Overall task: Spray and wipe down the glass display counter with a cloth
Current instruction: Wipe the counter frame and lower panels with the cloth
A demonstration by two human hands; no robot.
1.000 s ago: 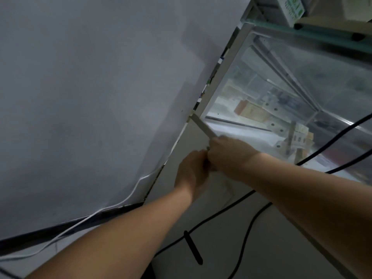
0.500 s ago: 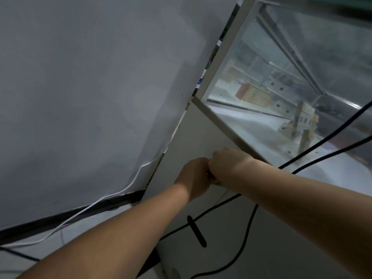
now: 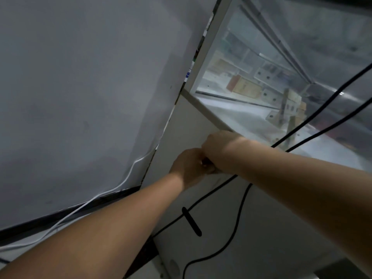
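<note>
A plain grey wall [image 3: 80, 87] fills the left of the view, with a black skirting strip [image 3: 60, 216] along its foot and a thin white cable [image 3: 124, 182] running down it beside the counter's end. The glass display counter with a white frame [image 3: 209, 57] stands against that wall at the right. Its clear pane slopes away to the upper right above a flat white lower panel [image 3: 185, 125]. Behind the glass, near the counter's wall-side corner, lies a tan cardboard box [image 3: 246, 88], with more small pale boxes further along the shelf, too blurred to read.

Two thin black cables [image 3: 322, 101] cross in front of the glass from the right edge and pass behind the right forearm. One carries a thick black rod-shaped piece [image 3: 191, 221] that hangs before the lower panel.

Both bare forearms reach forward. The left hand [image 3: 189, 166] and the right hand [image 3: 219, 150] meet, touching each other, on the white panel just under the lower frame edge of the glass. Only their backs show. Something small and dark sits between them, but I cannot tell what it is, nor whether the fingers grip it.
</note>
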